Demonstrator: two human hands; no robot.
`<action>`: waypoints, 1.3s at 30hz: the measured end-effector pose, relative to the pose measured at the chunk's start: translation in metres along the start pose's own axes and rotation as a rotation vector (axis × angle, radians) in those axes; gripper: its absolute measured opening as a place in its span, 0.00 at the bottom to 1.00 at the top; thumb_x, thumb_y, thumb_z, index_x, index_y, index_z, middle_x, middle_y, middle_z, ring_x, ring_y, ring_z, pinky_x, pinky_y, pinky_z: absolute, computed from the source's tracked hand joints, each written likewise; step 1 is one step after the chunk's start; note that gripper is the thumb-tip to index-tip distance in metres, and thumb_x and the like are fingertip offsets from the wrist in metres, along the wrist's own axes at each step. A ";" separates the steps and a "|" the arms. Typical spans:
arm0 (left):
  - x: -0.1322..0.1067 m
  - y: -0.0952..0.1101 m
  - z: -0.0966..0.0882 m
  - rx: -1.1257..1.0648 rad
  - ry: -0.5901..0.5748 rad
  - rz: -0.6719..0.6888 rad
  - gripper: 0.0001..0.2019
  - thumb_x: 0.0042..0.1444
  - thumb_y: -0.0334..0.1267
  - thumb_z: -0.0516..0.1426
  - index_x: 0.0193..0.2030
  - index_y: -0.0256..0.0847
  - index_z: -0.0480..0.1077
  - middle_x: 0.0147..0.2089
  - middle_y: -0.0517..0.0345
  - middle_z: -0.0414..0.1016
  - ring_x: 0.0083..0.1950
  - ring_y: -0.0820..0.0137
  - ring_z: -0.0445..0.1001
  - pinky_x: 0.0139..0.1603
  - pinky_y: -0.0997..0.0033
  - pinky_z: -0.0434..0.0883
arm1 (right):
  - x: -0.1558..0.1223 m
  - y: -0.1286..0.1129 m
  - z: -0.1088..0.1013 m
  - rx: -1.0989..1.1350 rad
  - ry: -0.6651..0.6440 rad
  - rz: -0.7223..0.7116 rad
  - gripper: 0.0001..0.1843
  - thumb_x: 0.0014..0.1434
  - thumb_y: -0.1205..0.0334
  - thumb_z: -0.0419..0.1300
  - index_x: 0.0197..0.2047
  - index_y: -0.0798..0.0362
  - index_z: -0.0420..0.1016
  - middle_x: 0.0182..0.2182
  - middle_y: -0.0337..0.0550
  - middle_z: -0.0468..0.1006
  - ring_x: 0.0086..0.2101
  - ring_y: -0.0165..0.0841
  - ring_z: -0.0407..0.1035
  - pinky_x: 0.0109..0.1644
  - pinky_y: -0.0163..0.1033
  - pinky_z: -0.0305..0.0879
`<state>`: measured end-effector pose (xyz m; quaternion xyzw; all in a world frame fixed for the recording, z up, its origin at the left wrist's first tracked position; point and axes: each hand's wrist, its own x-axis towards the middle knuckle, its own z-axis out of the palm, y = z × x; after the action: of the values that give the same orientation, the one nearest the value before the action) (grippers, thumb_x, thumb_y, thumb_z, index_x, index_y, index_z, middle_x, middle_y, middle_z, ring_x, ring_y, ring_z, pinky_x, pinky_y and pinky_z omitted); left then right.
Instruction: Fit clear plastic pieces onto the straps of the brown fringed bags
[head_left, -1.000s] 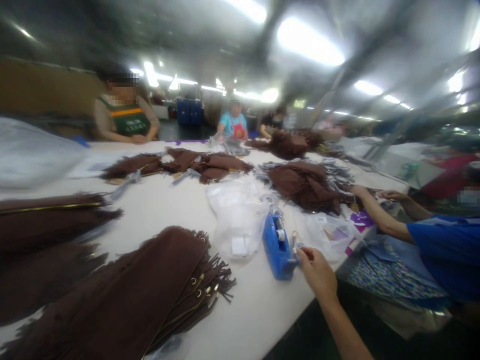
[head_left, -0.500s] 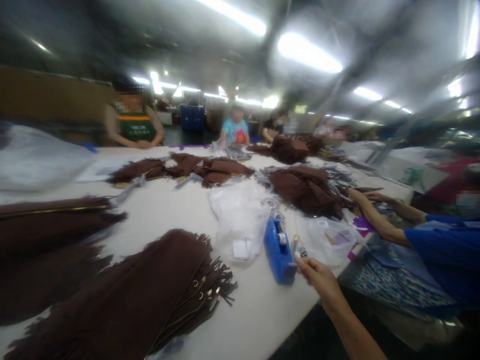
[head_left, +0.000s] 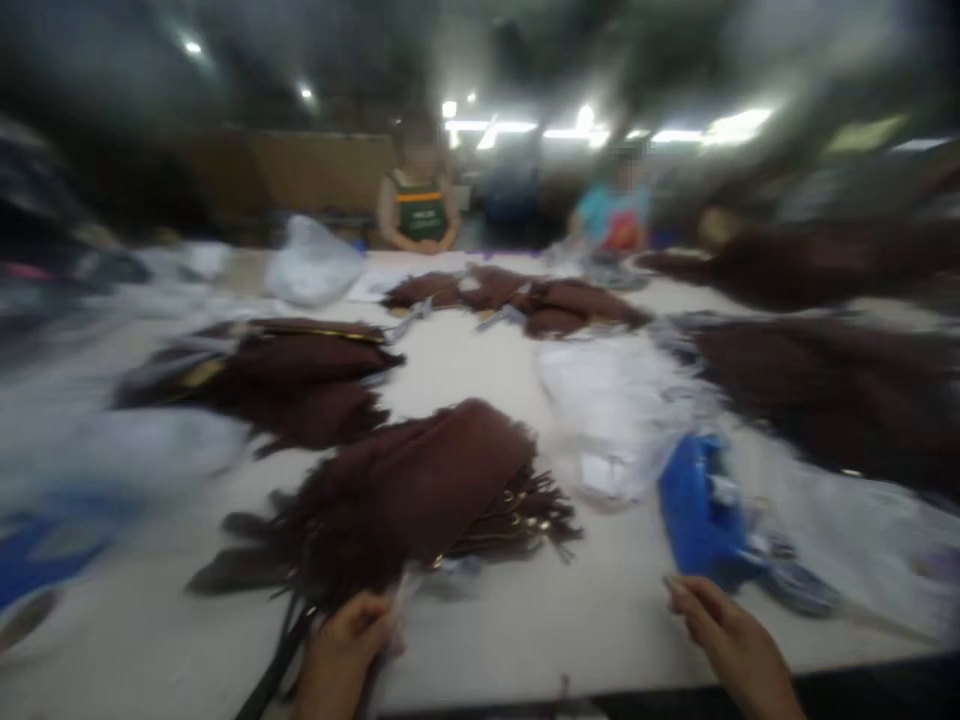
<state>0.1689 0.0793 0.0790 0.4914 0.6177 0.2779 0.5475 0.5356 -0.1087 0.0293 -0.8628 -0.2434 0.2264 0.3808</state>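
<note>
The picture is smeared by motion. My left hand [head_left: 346, 640] is at the near table edge, fingers curled on a clear plastic piece [head_left: 409, 585] under the nearest pile of brown fringed pouches [head_left: 420, 495]. My right hand [head_left: 724, 635] hovers just in front of the blue tape dispenser [head_left: 697, 510], fingertips drawn together; what they pinch, if anything, is too small to make out.
More brown pouch piles lie at the left [head_left: 292, 375], middle back [head_left: 517, 295] and right [head_left: 832, 385]. Clear plastic bags [head_left: 607, 410] lie beside the dispenser. Two people [head_left: 418, 205] sit at the white table's [head_left: 585, 630] far side.
The view has swung left and down. My left hand has come into view at the pouch pile. My right hand has drawn back slightly from the dispenser. The co-worker on the right is out of view.
</note>
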 end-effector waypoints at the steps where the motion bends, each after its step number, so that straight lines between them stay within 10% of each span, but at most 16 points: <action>1: 0.003 -0.006 -0.003 -0.046 -0.039 0.007 0.15 0.35 0.48 0.67 0.22 0.39 0.72 0.20 0.60 0.73 0.27 0.67 0.70 0.32 0.69 0.66 | -0.004 -0.012 0.018 0.025 -0.088 -0.041 0.18 0.48 0.43 0.60 0.34 0.46 0.78 0.26 0.41 0.78 0.25 0.37 0.68 0.31 0.39 0.65; 7: 0.006 -0.026 -0.011 -0.303 -0.074 -0.106 0.11 0.42 0.41 0.65 0.28 0.37 0.69 0.21 0.58 0.75 0.22 0.72 0.69 0.27 0.75 0.60 | -0.069 -0.124 0.131 0.286 -0.748 -0.343 0.14 0.59 0.51 0.56 0.41 0.47 0.78 0.30 0.41 0.77 0.27 0.33 0.67 0.32 0.36 0.66; 13: 0.001 -0.014 -0.017 -0.395 -0.158 -0.079 0.11 0.43 0.40 0.66 0.29 0.36 0.71 0.24 0.58 0.75 0.24 0.72 0.71 0.29 0.74 0.63 | -0.092 -0.179 0.187 0.244 -0.845 -0.717 0.15 0.61 0.65 0.51 0.42 0.48 0.78 0.26 0.38 0.73 0.27 0.31 0.66 0.33 0.34 0.62; 33: 0.008 -0.034 -0.028 -0.398 -0.312 0.036 0.05 0.45 0.28 0.59 0.32 0.35 0.73 0.31 0.52 0.78 0.36 0.65 0.74 0.40 0.69 0.67 | -0.098 -0.192 0.200 -0.383 -0.760 -0.976 0.18 0.61 0.72 0.50 0.43 0.45 0.76 0.32 0.40 0.76 0.33 0.33 0.71 0.35 0.34 0.58; 39: 0.009 -0.041 -0.021 -0.388 -0.266 -0.035 0.08 0.41 0.29 0.62 0.32 0.35 0.73 0.31 0.52 0.79 0.34 0.64 0.75 0.36 0.70 0.66 | -0.097 -0.202 0.202 -0.496 -0.775 -0.842 0.26 0.58 0.72 0.50 0.60 0.50 0.60 0.34 0.43 0.81 0.33 0.37 0.76 0.32 0.34 0.58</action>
<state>0.1371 0.0771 0.0446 0.3985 0.4838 0.3147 0.7129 0.2935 0.0636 0.0812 -0.6107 -0.7284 0.2905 0.1096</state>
